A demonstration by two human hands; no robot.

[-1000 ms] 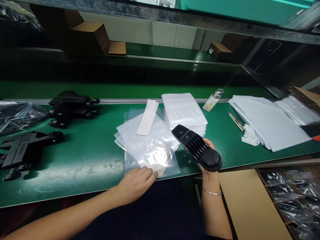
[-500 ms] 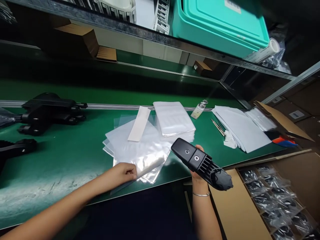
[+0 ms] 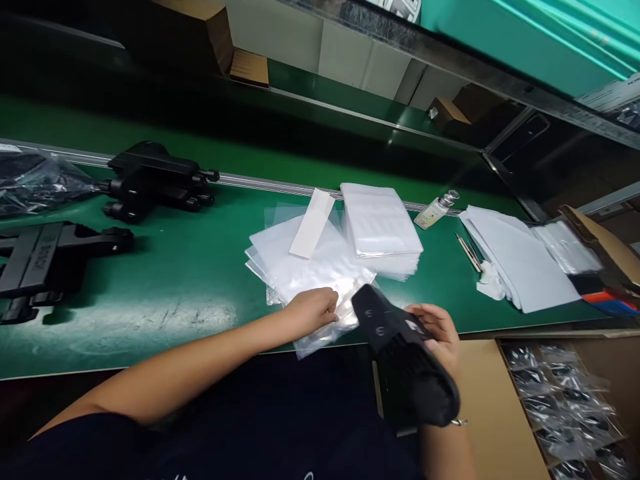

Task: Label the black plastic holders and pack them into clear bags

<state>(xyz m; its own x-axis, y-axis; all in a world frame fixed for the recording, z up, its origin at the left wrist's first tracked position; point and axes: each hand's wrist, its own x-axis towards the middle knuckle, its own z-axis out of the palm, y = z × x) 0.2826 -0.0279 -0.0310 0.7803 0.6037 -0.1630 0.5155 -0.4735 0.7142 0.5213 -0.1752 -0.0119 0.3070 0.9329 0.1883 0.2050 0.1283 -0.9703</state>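
My left hand (image 3: 315, 311) is closed on the edge of a clear plastic bag (image 3: 320, 339) at the front of the green table. That bag lies over a loose pile of similar bags (image 3: 285, 257), with a white paper strip (image 3: 313, 223) on top. In my right hand (image 3: 440, 330) is a black plastic part (image 3: 400, 347) with two screws at its upper end, tilted and blurred by motion. Its upper end is close to the bag; whether they touch I cannot tell. A neat stack of bags (image 3: 383, 220) stands just behind.
Black plastic assemblies (image 3: 155, 177) lie at the left. A small bottle (image 3: 435, 211), tweezers (image 3: 467, 252) and white sheets (image 3: 520, 260) are to the right. An open carton (image 3: 480, 400) of bagged black parts stands at lower right. A metal shelf (image 3: 450, 73) runs overhead.
The view has shifted left and down. My left hand has drawn the bag's edge toward the black part. My right hand has turned the black part to a steeper angle.
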